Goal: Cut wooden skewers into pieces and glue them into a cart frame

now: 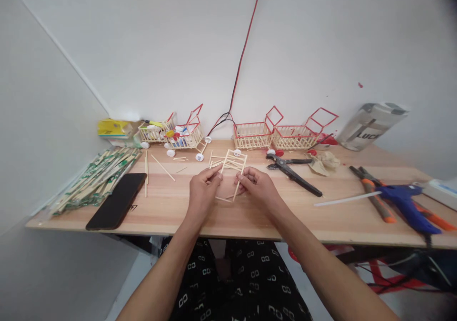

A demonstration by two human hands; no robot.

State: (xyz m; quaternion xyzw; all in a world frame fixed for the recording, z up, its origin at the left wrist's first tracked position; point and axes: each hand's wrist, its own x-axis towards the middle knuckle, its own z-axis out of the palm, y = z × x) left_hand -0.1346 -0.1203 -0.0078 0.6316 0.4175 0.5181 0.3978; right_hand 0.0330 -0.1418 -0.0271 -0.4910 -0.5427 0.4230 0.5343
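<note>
Between my two hands a small frame of thin wooden sticks is held tilted up above the table. The fingers of my left hand pinch its left side. My right hand pinches the right side stick, whose lower end sticks out below the fingers. Just behind the frame lie more joined or loose wooden sticks, partly hidden by it. Further back stand little stick carts with red rims and handles, one behind the frame and another to its right.
Two filled carts, one nearer, stand back left. Wrapped chopsticks and a black phone lie left. Black cutters, orange-handled pliers, a blue glue gun with its glue stick, and a bag are right.
</note>
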